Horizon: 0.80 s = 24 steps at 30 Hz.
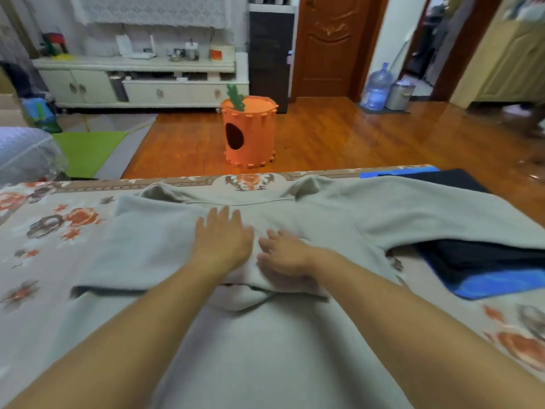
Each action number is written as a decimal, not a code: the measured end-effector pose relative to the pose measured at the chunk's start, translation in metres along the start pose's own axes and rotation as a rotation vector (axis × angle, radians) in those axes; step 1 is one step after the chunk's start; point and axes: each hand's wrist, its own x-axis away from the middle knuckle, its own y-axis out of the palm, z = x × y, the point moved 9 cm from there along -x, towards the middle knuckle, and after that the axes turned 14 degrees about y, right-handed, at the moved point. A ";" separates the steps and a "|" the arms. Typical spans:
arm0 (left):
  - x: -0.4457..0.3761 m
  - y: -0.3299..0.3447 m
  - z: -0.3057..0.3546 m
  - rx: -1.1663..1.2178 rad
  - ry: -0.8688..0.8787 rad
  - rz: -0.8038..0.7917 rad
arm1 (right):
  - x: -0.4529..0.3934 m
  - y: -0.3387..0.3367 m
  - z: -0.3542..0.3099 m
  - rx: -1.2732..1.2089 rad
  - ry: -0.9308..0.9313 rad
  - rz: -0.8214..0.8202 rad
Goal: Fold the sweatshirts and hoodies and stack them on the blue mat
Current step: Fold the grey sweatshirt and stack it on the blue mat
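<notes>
From the head view, a pale grey sweatshirt (265, 335) lies spread across a floral-patterned cover (53, 231), its neckline at the far edge and its body running down toward the camera. The left sleeve is already laid in across the chest, and its cuff end sits bunched near the middle. The left hand (222, 240) rests flat on that folded sleeve with fingers straight and spread, pressing the cloth down and holding nothing. The right hand (284, 258) lies just beside it, touching the fabric, fingers loosely bent over the bunched cuff; whether it pinches the cloth or only presses it cannot be told through the blur. The other sleeve stretches out to the right, draped over a dark folded garment (477, 261) that sits on the blue mat (498, 286). The mat shows beneath and beyond that dark piece, near the right edge of the cover. The step in hand appears to be smoothing the first sleeve fold. The next move likely calls for reaching to the outstretched right sleeve, lifting it clear of the dark garment without dragging that piece, and laying it across the chest. Beyond the cover, an orange carrot-shaped bin (250, 134) stands on the wooden floor (354, 137).
</notes>
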 end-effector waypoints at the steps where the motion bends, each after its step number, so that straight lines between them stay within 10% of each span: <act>1: -0.001 0.009 0.035 0.037 0.068 -0.021 | 0.010 -0.015 0.010 -0.092 -0.019 -0.004; 9: 0.003 0.083 0.122 0.031 0.142 -0.081 | 0.136 -0.086 0.310 -0.975 0.613 0.767; 16: 0.001 0.084 0.117 -0.002 0.146 -0.025 | 0.133 -0.059 0.423 -2.080 0.641 0.697; 24: 0.001 0.085 0.116 -0.006 0.159 -0.039 | 0.158 -0.049 0.458 -2.355 0.544 0.861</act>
